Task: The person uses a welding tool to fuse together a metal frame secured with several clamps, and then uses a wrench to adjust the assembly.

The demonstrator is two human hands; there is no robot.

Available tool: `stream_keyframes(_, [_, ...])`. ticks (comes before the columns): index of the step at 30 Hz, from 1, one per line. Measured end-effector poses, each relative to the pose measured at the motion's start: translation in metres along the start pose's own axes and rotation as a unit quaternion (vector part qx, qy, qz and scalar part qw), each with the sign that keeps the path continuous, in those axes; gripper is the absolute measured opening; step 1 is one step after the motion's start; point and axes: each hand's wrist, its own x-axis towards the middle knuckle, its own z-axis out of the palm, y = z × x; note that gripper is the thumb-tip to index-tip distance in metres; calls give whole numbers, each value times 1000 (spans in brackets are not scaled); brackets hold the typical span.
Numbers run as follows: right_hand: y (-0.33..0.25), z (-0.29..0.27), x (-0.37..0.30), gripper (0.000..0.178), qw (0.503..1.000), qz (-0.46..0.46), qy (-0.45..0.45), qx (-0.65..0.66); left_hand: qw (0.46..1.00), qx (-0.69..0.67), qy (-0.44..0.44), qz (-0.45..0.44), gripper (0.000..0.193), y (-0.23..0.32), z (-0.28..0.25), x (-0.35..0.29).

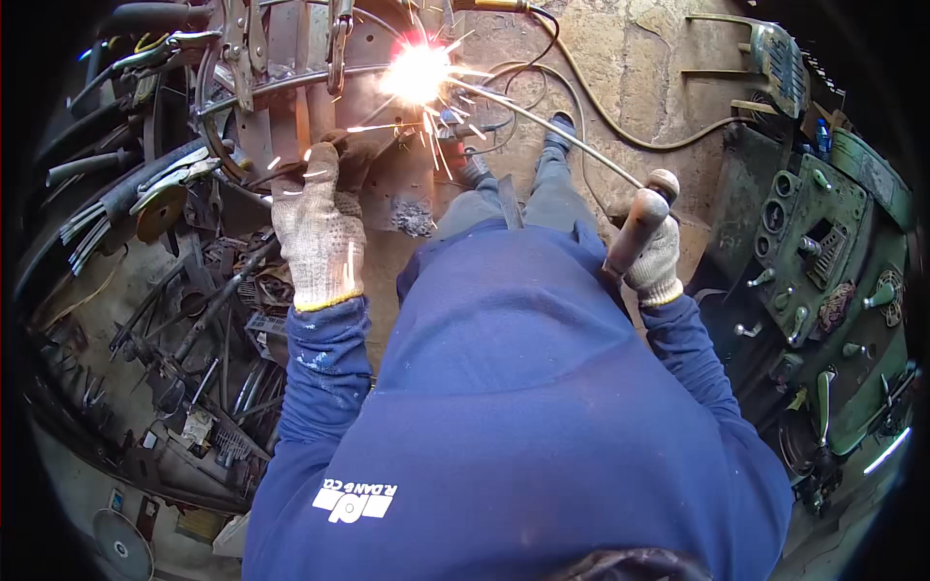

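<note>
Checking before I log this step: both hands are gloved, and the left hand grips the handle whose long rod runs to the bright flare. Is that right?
Not quite: the right hand, not the left hand, grips the handle, as the head view shows. Both hands are gloved, and the long rod does run to the bright flare.

White print [356, 501] marks the navy top [547, 416]; yellow-hemmed knit gloves [323, 242] cover the hands [656, 257].

Two gloved hands [322, 228] [659, 263] — one electrode holder [636, 232], one sparking rod [610, 165].
</note>
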Motion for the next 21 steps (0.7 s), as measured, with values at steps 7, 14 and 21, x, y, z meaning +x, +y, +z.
stream_keyframes(7, [31, 8, -8, 45, 988, 35, -1, 149, 1000, 16, 10, -12, 29, 4, 6, -4])
stream_keyframes(14, [32, -5, -4, 32, 998, -5, 26, -58, 997, 57, 9, 46, 25, -5, -3, -2])
stream_keyframes(21, [20, -4, -6, 39, 999, 20, -24, -25, 999, -30, -11, 11, 38, -5, -4, 3])
